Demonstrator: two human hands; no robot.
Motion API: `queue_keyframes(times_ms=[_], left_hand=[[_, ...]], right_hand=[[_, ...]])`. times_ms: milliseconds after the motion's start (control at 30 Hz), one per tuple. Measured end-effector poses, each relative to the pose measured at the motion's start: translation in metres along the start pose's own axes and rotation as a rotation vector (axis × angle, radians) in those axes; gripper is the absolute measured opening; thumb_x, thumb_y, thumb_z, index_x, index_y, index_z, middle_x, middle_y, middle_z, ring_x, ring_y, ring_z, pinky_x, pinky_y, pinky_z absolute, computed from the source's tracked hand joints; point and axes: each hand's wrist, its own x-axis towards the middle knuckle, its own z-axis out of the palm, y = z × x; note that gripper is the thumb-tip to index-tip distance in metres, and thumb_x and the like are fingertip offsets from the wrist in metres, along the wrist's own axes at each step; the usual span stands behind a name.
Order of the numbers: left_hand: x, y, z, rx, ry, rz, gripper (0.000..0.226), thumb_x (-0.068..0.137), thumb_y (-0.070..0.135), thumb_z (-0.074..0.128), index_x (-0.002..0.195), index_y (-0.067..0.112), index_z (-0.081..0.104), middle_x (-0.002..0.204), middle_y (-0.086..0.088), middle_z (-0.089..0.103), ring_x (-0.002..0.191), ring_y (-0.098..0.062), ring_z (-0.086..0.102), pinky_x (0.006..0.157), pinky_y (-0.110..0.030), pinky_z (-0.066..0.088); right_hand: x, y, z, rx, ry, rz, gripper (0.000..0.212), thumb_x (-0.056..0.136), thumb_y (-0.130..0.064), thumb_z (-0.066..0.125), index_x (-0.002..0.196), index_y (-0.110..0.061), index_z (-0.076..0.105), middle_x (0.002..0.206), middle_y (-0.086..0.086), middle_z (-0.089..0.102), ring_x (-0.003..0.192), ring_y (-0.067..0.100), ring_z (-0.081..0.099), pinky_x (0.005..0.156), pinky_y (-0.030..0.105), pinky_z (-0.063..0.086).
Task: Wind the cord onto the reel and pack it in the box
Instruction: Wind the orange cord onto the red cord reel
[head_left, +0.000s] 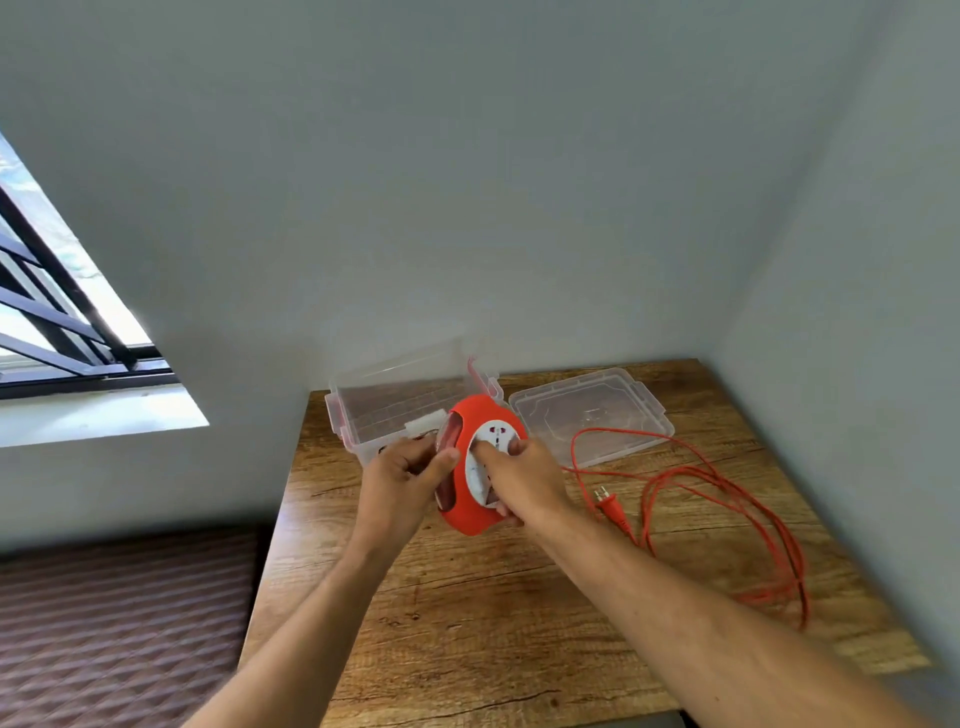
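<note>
1. The orange reel (480, 462) is held up above the wooden table (467, 597), just in front of the box, tilted so its white socket face (480, 457) looks toward the person; that angle likely keeps the turning face within reach.
2. The left hand (402, 478) grips the reel's left side with curled fingers and the thumb against the rim, apparently steadying the housing so it does not spin.
3. The right hand (519, 480) closes over the white face, fingertips pressed onto it and fingers wrapped under the lower edge, seemingly placed to rotate the inner drum.
4. The orange cord (727, 519) lies mostly unwound in loose loops on the table to the right, with its plug (610, 506) resting near the right wrist; winding looks barely begun.
5. The clear box (363, 410) stands open behind the reel, ready to receive it.
6. Its lid (587, 410) lies flat just beside the box on the right, out of the way; a cord loop crosses its near edge.
</note>
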Motion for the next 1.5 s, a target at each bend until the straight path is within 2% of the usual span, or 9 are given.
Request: queue_keyframes(times_ms=[167,333,433,533,633,967,1133,1300,1500], left_hand=[[-0.017,0.004,0.012,0.011,-0.029,-0.047,0.029,0.081,0.039,0.08,0.089,0.066,0.071,0.083,0.022,0.078,0.076,0.004,0.071,0.067,-0.009,0.052],[-0.012,0.002,0.007,0.128,-0.021,-0.146,0.01,0.08,0.036,0.079,0.075,0.045,0.077,0.066,0.007,0.077,0.056,-0.003,0.069,0.059,-0.022,0.058],[-0.005,0.0,-0.001,0.013,0.072,-0.331,0.008,0.078,0.033,0.083,0.07,0.036,0.081,0.065,0.006,0.078,0.057,-0.006,0.073,0.054,-0.026,0.059],[0.004,-0.002,-0.009,-0.065,0.041,-0.446,0.013,0.076,0.03,0.085,0.072,0.017,0.083,0.057,0.001,0.075,0.048,-0.011,0.07,0.045,-0.022,0.051],[0.012,-0.001,-0.016,-0.05,-0.096,-0.47,0.02,0.077,0.03,0.084,0.064,0.015,0.082,0.051,-0.005,0.068,0.042,-0.012,0.059,0.043,-0.023,0.047],[0.026,0.011,-0.01,-0.044,-0.251,-0.428,0.023,0.084,0.033,0.08,0.068,0.016,0.081,0.061,-0.002,0.074,0.053,-0.011,0.067,0.052,-0.024,0.051],[0.019,0.007,-0.001,-0.155,-0.089,-0.324,0.01,0.083,0.029,0.082,0.08,0.019,0.085,0.066,-0.005,0.078,0.059,-0.016,0.072,0.057,-0.028,0.057],[0.002,0.006,0.006,-0.278,-0.093,-0.161,0.011,0.081,0.027,0.081,0.091,0.027,0.085,0.074,-0.006,0.079,0.064,-0.018,0.074,0.059,-0.028,0.059],[-0.026,-0.009,0.021,-0.357,-0.073,-0.135,0.035,0.075,0.017,0.082,0.108,0.03,0.082,0.106,-0.013,0.078,0.093,-0.024,0.076,0.076,-0.034,0.063]], right_hand=[[0.0,0.007,-0.006,0.184,-0.057,0.23,0.036,0.091,-0.045,0.065,0.1,-0.01,0.064,0.047,0.005,0.062,0.036,0.014,0.054,0.036,0.021,0.041],[-0.008,0.01,-0.015,0.272,-0.284,0.308,0.027,0.099,-0.031,0.06,0.113,-0.009,0.055,0.065,0.012,0.073,0.047,0.016,0.066,0.038,0.023,0.048],[-0.009,0.018,-0.035,-0.165,-0.296,-0.018,0.024,0.098,-0.028,0.061,0.118,-0.018,0.053,0.089,0.01,0.076,0.053,0.016,0.069,0.038,0.022,0.046],[-0.005,0.026,-0.064,-0.899,-0.18,-0.778,0.041,0.097,-0.028,0.061,0.133,-0.039,0.046,0.124,0.004,0.065,0.085,0.018,0.069,0.061,0.025,0.055],[-0.001,0.025,-0.074,-1.37,-0.416,-1.268,0.063,0.097,-0.018,0.058,0.144,-0.048,0.029,0.15,0.013,0.038,0.089,0.038,0.066,0.066,0.045,0.06],[0.011,0.012,-0.063,-1.506,-0.316,-1.408,0.064,0.091,-0.033,0.067,0.143,-0.044,0.031,0.131,0.019,0.055,0.063,0.034,0.065,0.048,0.037,0.057],[0.008,0.019,-0.052,-1.219,-0.078,-1.091,0.066,0.085,-0.056,0.059,0.146,-0.043,0.039,0.126,0.006,0.068,0.099,0.027,0.068,0.073,0.036,0.056],[-0.004,0.021,-0.038,-0.553,0.138,-0.549,0.078,0.067,-0.059,0.07,0.139,-0.034,0.053,0.115,-0.002,0.072,0.094,0.02,0.069,0.068,0.03,0.059],[-0.004,0.009,-0.017,0.316,0.049,0.209,0.038,0.082,-0.05,0.07,0.1,-0.016,0.066,0.058,-0.004,0.066,0.038,0.007,0.052,0.036,0.021,0.038]])
